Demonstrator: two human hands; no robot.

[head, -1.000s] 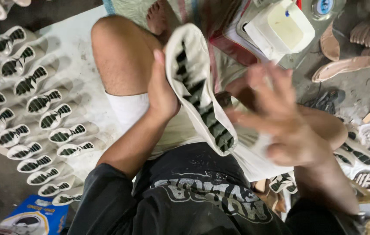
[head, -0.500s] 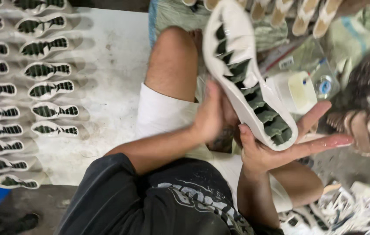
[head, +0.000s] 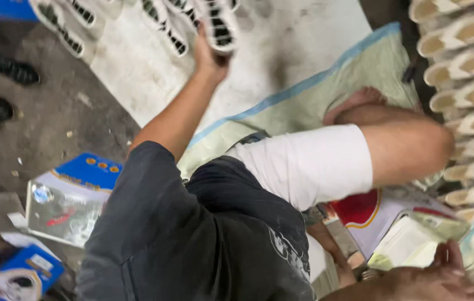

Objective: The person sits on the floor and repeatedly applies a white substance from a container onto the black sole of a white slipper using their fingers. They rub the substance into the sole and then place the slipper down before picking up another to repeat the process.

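- The floor at the left holds a blue and white box, a second one below it and dark shoes near the edge.
- The left hand has swung out from the lap, where it pressed the white shoe sole half a second ago, and now reaches far to the rows of soles on the white sheet, fingers clamped on that sole.
- That reads as setting the worked sole among the laid-out ones.
- The bent knee rests over a green sack.
- The right hand has let go and lies low beside a white tub; its grip cannot be told.
- Tan soles stack at the right.
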